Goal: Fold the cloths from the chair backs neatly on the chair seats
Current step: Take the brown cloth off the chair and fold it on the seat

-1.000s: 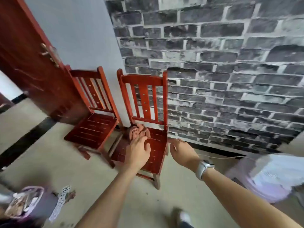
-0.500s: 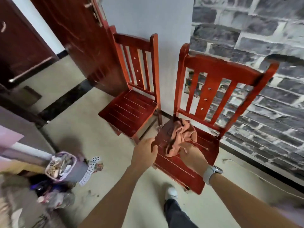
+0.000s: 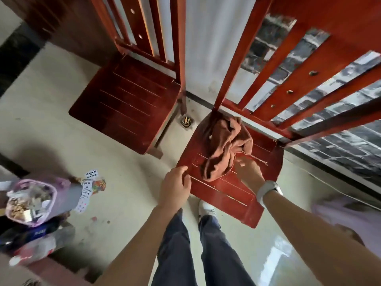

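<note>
A crumpled brown cloth lies on the seat of the right red chair, close to the backrest. My right hand, a watch on its wrist, is at the cloth's near right edge and its fingertips pinch the fabric there. At the seat's near left corner is my left hand, fingers loosely curled and holding nothing, a short way left of the cloth. The left red chair has a bare seat. No cloth hangs on either chair back.
Both chairs stand against a white wall and a grey brick wall. A purple bin full of rubbish and scattered playing cards lie on the floor at left. A floor drain sits between the chairs. My legs stand before the right chair.
The view has closed in and tilted down over the right chair. My right hand stays at the cloth's edge and my left hand stays at the seat's corner.
</note>
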